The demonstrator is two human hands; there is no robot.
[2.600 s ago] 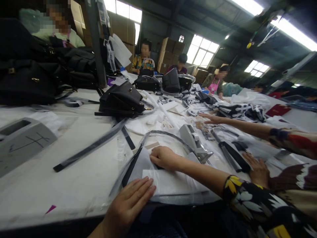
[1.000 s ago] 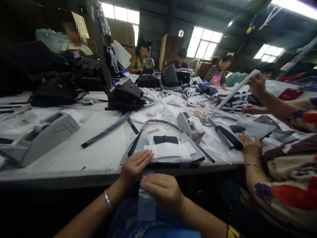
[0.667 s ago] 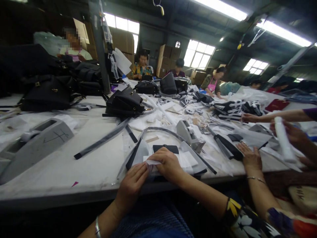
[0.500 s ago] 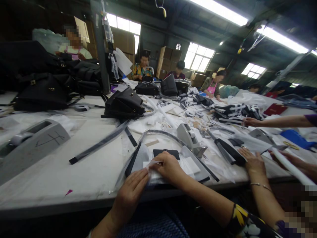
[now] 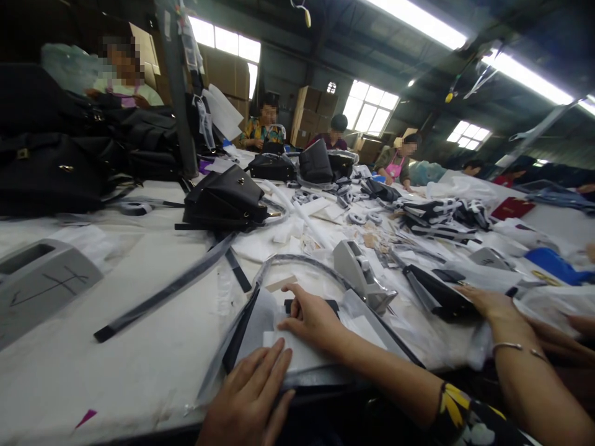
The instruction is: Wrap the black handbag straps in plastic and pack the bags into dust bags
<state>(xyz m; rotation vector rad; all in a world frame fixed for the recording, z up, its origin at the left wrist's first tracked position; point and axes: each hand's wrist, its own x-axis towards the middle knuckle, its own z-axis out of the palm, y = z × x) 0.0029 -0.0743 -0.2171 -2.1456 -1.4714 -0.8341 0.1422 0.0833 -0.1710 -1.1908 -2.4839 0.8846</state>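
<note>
In front of me at the table edge lies a black handbag (image 5: 239, 334), its front covered with white tissue paper (image 5: 264, 310) and its wrapped handle (image 5: 297, 259) arching away from me. My left hand (image 5: 253, 393) is open, its fingers stretched over the bag's lower left part. Over the middle of the bag, on the paper, my right hand (image 5: 316, 316) is also open, thumb and forefinger spread apart. It partly hides a small dark piece (image 5: 332, 305) at the bag's top. Whether the palms press on the bag cannot be made out.
A tape dispenser (image 5: 357, 272) stands behind the bag, another tape dispenser (image 5: 41, 282) at left. A wrapped strap (image 5: 162, 288) lies between. A co-worker's hand (image 5: 488, 300) touches a black bag (image 5: 439, 294) at right. More black bags (image 5: 225, 198) and a post (image 5: 176, 93) stand beyond.
My hands have parted: both were pinching the thin paper together, and now the fingers are spread. My left hand has come down nearer to me. The view has shifted slightly.
</note>
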